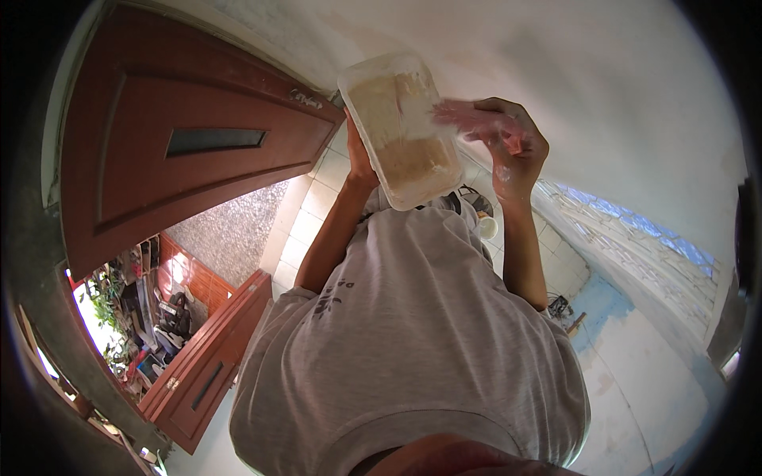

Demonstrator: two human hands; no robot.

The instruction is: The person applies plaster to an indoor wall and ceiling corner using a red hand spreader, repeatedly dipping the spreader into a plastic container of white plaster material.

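My left hand grips a whitish, rectangular plastic tub by its left side, tilted so that its inside shows. Beige, paste-like residue lies along the tub's bottom and is smeared on its walls and rim. Raised at the tub's right, my right hand is closed on a pink, ragged-edged piece. That piece is blurred, so its kind cannot be made out; its left end overlaps the tub's right rim in view. Pale smudges mark the right wrist.
A white wall rises ahead and to the right, with a white lattice grille farther right. At left is a red-brown door; a second door leaf stands below it. On the tiled floor sits a small white bucket.
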